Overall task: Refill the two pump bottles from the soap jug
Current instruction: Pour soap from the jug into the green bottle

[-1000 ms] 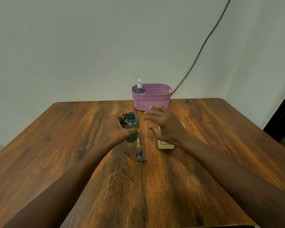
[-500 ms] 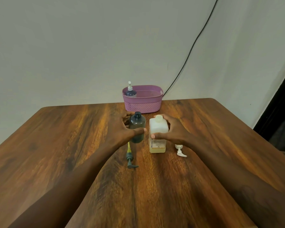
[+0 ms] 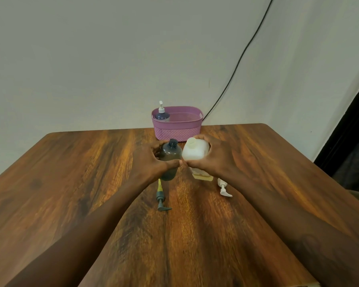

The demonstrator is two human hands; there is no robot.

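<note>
Left hand (image 3: 151,162): fingers wrapped around the dark bottle (image 3: 170,160), upright and uncapped on the tabletop (image 3: 71,183).
Dark pump (image 3: 161,196): lying nearer.
Right hand (image 3: 214,162): fingers clamped on the white jug (image 3: 194,153), tilted toward the bottle.
White pump (image 3: 223,188): beside it.

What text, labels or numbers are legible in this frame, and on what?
None legible.
White soap jug in the right hand: label mostly hidden by the fingers; the strip showing near the base is too blurred to read.
Dark pump bottle in the left hand: no print visible.
Bottle in the purple basket: no print visible.
Two loose pump heads on the table: no markings visible.
</note>
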